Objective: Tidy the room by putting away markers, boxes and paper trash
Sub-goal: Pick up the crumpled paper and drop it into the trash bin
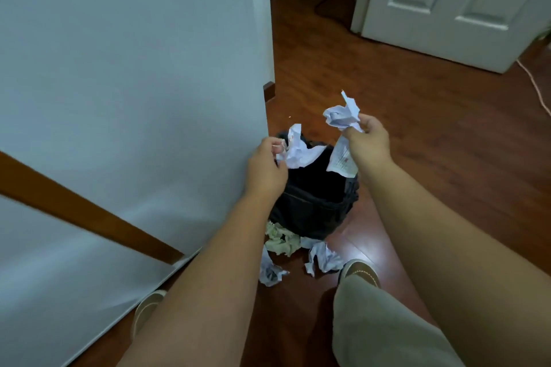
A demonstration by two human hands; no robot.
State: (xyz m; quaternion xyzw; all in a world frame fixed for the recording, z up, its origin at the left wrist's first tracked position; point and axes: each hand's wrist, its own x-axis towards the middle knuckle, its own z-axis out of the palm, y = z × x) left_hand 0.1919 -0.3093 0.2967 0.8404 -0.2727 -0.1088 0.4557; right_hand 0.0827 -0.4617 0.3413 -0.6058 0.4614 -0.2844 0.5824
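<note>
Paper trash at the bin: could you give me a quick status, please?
Left hand and right hand each hold crumpled paper over the bin. More wads on the floor in front. Nothing blocking the bin.

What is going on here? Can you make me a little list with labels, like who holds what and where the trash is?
left hand: left hand pinches a crumpled white paper above the bin
right hand: right hand holds a crumpled paper ball and a printed sheet
bin: black-lined trash bin on the wooden floor, beside the white wall
still on floor: greenish paper wad and two white paper wads in front of the bin
background: white door standing open
</note>
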